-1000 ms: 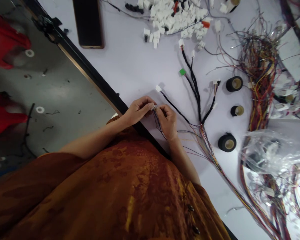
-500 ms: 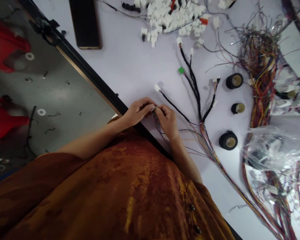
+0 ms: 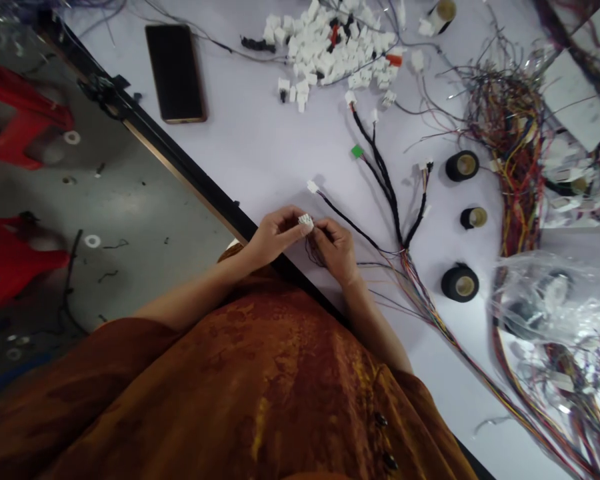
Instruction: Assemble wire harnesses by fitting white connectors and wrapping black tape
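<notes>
Left hand is pinching a white connector at its fingertips; its patterned end is now showing, where fingers were mostly covering it a moment ago, apparently giving the wire work a clearer view. Right hand is seemingly pinching thin wires just beside it, slack looping below the grip.

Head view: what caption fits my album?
Left hand holding a white plug, right hand and thin wires close by.

The person's loose rust-brown garment, mottled dark red, streaked with yellow; cloth perhaps velvety, the view being dim. Two small, round, dark, glossy buttons. Wide matching sleeves, leaving forearms bare.
</notes>
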### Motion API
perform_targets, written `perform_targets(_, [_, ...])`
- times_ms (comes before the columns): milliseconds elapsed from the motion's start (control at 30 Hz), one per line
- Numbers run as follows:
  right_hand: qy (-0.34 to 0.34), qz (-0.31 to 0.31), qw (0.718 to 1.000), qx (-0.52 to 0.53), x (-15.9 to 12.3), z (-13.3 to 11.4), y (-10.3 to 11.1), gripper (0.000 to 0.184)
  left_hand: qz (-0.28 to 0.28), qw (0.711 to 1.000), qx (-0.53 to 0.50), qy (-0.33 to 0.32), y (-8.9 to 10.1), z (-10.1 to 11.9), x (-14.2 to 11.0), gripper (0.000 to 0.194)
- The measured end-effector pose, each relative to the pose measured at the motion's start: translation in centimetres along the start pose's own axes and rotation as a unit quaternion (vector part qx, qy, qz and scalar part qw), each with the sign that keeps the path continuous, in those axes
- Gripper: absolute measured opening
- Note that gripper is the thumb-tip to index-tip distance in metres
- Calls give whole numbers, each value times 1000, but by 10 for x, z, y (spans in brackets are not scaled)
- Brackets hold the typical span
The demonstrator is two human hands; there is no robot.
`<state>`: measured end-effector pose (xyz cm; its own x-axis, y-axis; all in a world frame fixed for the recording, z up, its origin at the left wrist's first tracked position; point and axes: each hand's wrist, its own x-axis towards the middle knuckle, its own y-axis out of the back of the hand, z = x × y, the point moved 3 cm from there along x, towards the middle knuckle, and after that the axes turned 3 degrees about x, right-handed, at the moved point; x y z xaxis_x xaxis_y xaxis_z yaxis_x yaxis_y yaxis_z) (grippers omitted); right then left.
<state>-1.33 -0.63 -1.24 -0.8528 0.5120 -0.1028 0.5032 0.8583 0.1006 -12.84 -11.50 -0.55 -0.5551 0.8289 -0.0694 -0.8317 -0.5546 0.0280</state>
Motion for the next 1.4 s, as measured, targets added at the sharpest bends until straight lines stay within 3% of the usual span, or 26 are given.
perform_targets(133, [7, -26, 1000, 9, 0, 3, 0, 21, 30, 979, 157, -128, -2, 19, -7, 24])
perform_targets(233, [20, -24, 999, 15, 0, 0, -1, 19, 31, 964, 197, -178, -3, 23, -9, 23])
perform_targets(667, [117, 17, 989, -88, 3, -24, -6, 18, 53, 957, 206, -195, 7, 24, -6, 20])
perform_targets(800, [91, 64, 986, -121, 4, -32, -9, 18, 30, 967, 193, -165, 14, 24, 1, 22])
perform_targets(900, [76, 100, 981, -148, 5, -42, -14, 25, 12, 987, 118, -111, 20, 21, 11, 19])
perform_targets(1000, [70, 71, 970, -221, 9, -49, -20, 31, -7, 999, 0, -42, 24, 14, 25, 24])
perform_targets(1100, [50, 37, 952, -300, 14, -45, -18, 30, -37, 997, -70, -12, 23, 6, 37, 27])
perform_targets(1267, [69, 50, 919, -384, 13, -34, -2, 31, -49, 990, -132, 8, 18, -2, 45, 25])
perform_targets(1400, [44, 45, 901, -429, 12, -31, 0, 31, -52, 973, -202, 99, 16, -4, 42, 34])
